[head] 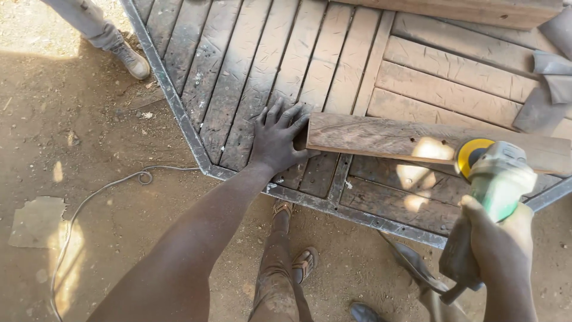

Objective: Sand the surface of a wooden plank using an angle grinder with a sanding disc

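Left hand [277, 140]: laid flat, fingers spread wide, palm down on the grey slatted wooden table top with a dark metal rim [196, 140]. Nothing gripped. Its thumb side touches the left end of the long, weathered brown wooden plank [381, 136], bracing it.

Right hand [497, 238]: closed around the body of the pale green handheld angle grinder with a yellow sanding disc [497, 173]. Disc sits at the plank's near edge, toward its right end; whether the disc actually touches the wood cannot be told.

Plank: lies flat across the table top, running left to right, slightly tilted down to the right. Two small dark holes show near a sunlit patch beside the disc.

Table top: angular outline, slats dusty and scored, running in different directions on the left and right sections. A second thick wooden beam [476, 9] lies along the far edge. Grey sheets of abrasive paper [548, 83] lie at the far right.

Below the table edge: the person's own dusty legs and brown sandalled feet [298, 262] on bare sandy ground [77, 119]. A thin grey cable [95, 197] curls across the dirt at left. Another person's trouser leg and worn grey shoe [131, 59] stand at the upper left, just beside the table rim.
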